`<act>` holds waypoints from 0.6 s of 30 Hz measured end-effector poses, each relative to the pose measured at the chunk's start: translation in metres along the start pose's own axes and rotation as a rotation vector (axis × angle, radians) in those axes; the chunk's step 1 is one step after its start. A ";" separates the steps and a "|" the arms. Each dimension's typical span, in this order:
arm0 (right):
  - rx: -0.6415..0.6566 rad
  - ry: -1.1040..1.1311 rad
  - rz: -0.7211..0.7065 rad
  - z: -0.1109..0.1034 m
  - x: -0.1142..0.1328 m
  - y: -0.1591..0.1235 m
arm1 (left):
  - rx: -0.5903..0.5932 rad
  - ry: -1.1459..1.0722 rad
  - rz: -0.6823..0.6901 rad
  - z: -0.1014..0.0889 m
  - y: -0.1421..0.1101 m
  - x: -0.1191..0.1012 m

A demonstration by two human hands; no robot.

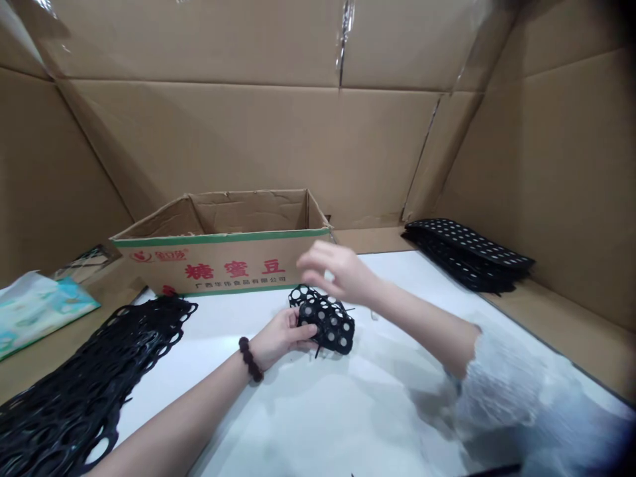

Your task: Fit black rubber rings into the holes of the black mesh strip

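My left hand (281,336) grips a small black plastic piece full of round holes (325,319) by its left side, holding it just above the white tabletop (318,411). A dark bead bracelet (250,358) sits on that wrist. My right hand (335,270) hovers directly above the piece, fingers loosely curled and pointing left, with nothing visible in them. It is slightly smeared by motion. The right forearm wears a white sleeve (501,391).
An open cardboard box with red lettering (223,262) stands behind the hands. A heap of black perforated strips (84,377) lies at the left, a stack of black perforated sheets (467,253) at the back right. A tissue pack (34,308) rests far left. Cardboard walls surround the table.
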State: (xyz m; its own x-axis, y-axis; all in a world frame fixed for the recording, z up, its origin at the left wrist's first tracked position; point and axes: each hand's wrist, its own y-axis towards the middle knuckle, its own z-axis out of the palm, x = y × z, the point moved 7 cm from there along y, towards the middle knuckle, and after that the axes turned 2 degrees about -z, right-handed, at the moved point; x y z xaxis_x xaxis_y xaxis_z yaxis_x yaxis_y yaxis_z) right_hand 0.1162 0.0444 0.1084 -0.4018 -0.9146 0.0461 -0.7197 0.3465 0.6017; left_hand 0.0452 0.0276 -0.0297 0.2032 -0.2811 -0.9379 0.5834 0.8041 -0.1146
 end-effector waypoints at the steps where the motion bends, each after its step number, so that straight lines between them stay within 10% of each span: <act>1: 0.102 0.049 -0.005 0.012 0.007 -0.016 | -0.019 0.010 0.000 -0.002 0.000 0.000; 11: 0.134 0.752 0.457 0.075 -0.016 -0.073 | 0.055 0.125 0.014 0.004 0.003 0.003; 18: -0.461 0.537 0.874 0.004 -0.106 -0.104 | 0.075 0.179 -0.039 0.006 0.001 0.009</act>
State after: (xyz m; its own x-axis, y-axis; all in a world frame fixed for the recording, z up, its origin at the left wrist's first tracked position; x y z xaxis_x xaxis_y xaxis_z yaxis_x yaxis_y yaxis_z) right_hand 0.2313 0.1063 0.0378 -0.2900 -0.4053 0.8670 0.0131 0.9041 0.4271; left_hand 0.0525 0.0223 -0.0357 0.0401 -0.2078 -0.9773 0.6460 0.7516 -0.1333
